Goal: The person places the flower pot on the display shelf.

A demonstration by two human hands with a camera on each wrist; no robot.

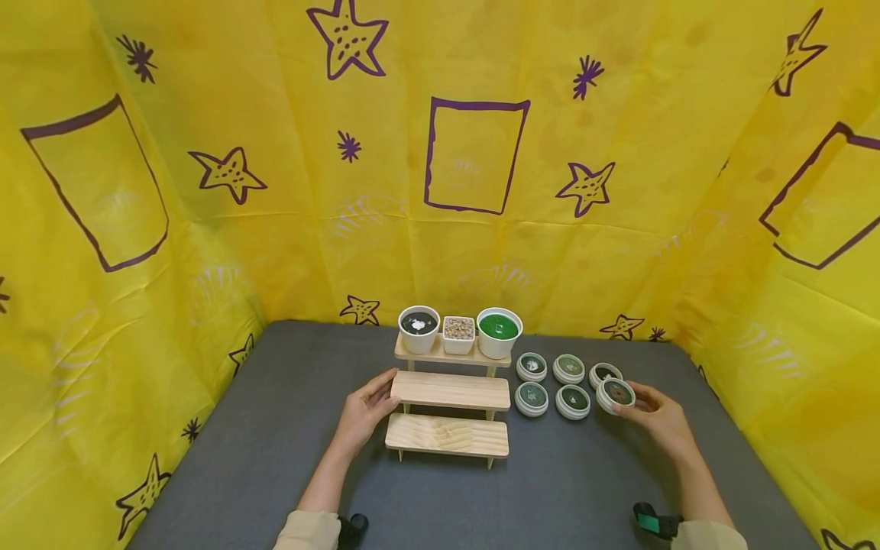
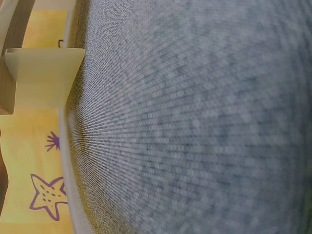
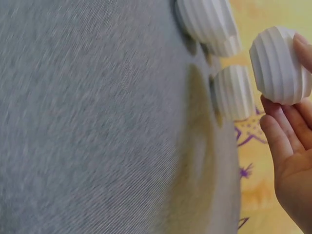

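Note:
My right hand [image 1: 658,418] holds a small ribbed white pot [image 1: 616,393] with a brownish-green top, thumb on one side and fingers on the other. In the right wrist view the pot [image 3: 280,66] is lifted off the table. Several similar round pots [image 1: 532,399] with green or dark fillings stand left of it in two rows. My left hand [image 1: 364,412] grips the left end of the middle step of a three-step wooden stand [image 1: 450,390]. On its top step are a white cup with black filling [image 1: 418,330], a square cup of beige grains [image 1: 458,334] and a green-filled cup [image 1: 499,334].
The stand rests on a dark grey table [image 1: 289,397]. Yellow cloth [image 1: 289,252] printed with purple stars encloses the table at the back and both sides. A stand leg [image 2: 44,73] shows at the edge of the left wrist view.

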